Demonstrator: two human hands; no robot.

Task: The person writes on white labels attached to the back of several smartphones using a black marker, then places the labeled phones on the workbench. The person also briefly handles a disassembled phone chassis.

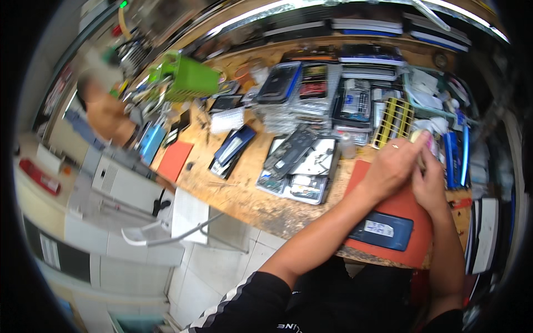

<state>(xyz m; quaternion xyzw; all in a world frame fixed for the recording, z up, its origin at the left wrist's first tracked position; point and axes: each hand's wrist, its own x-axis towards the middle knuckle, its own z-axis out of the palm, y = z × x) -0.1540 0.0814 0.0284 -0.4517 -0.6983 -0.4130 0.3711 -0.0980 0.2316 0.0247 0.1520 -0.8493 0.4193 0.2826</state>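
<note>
I see a green basket [189,77] at upper left, opened phones [300,164] mid-frame, and an orange mat [175,161] left of them.

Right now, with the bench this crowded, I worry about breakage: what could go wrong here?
1. The dark phone lies on the orange mat under the left forearm; a drop of the arm could press it.
2. Both hands, left hand and right hand, work beside stacked parts; a slip might scatter them.

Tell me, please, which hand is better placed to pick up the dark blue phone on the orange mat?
Probably the left hand: its forearm crosses directly over the dark blue phone on the orange mat, while the right hand sits farther right.
</note>
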